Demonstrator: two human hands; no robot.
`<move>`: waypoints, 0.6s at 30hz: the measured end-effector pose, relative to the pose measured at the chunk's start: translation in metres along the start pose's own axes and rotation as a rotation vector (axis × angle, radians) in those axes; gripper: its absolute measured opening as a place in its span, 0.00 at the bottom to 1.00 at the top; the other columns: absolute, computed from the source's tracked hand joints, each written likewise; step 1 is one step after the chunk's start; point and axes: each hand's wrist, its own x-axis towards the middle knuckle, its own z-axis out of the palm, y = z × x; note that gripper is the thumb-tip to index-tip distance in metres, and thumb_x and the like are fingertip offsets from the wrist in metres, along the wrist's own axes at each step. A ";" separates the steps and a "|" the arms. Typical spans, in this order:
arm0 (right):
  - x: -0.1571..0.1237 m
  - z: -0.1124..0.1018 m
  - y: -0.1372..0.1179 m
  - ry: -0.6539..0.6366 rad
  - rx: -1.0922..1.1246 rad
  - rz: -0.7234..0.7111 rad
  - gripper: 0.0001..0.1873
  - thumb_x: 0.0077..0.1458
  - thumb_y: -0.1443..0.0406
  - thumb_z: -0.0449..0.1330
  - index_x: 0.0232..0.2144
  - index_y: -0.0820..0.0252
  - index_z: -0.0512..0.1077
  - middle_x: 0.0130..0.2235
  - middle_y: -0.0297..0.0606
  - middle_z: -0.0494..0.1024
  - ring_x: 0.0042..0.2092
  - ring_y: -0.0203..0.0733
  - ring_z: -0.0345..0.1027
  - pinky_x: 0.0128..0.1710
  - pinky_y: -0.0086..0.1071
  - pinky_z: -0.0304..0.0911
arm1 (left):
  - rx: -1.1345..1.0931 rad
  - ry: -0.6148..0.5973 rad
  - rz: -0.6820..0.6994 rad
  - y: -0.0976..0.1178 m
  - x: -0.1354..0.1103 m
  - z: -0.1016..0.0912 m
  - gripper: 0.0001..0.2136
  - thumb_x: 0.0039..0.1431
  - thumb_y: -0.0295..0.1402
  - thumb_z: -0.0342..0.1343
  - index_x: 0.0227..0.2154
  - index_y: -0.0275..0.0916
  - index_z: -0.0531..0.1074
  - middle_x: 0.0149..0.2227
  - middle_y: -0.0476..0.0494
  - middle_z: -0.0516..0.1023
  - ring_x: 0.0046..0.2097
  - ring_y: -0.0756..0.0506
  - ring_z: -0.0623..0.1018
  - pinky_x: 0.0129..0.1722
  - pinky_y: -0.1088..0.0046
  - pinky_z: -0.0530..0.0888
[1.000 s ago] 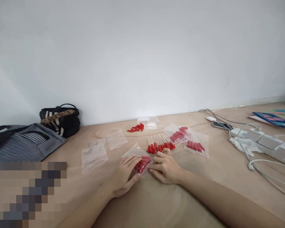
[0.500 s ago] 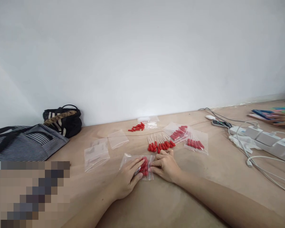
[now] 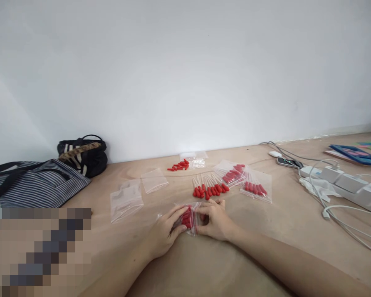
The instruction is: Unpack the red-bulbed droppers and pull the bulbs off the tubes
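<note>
A clear zip-lock bag (image 3: 192, 232) with several red-headed pieces (image 3: 188, 219) in it lies on the tabletop between my hands. My left hand (image 3: 167, 231) grips its left side, with fingers curled over the top and the thumb at the near edge. Pinching the striped zip end on the right is my right hand (image 3: 214, 219). Just beyond that hand lies a fan of light sticks with red bulbous tips (image 3: 207, 190). Two filled bags, one (image 3: 234, 173) partly beside the other (image 3: 256, 187), rest to the right of the fan.
Flat clear bags (image 3: 126, 202) lie left of my hands. Farther back sit small red pieces (image 3: 179, 166) beside a bag of white sticks (image 3: 198, 160). A striped bag (image 3: 40, 185) and a black bag (image 3: 94, 156) stand left; a power strip (image 3: 349, 183) with cables is right.
My right fingers have shifted along the zip end, and the bag looks more bunched toward my left hand. Another person's hand at the far right has left the view.
</note>
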 end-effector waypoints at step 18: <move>0.004 0.003 -0.010 -0.010 0.040 0.089 0.15 0.38 0.54 0.64 0.30 0.52 0.71 0.31 0.29 0.74 0.37 0.39 0.60 0.37 0.35 0.40 | -0.028 0.013 0.032 -0.004 0.000 0.004 0.17 0.58 0.34 0.47 0.51 0.44 0.63 0.53 0.44 0.67 0.53 0.45 0.68 0.52 0.65 0.66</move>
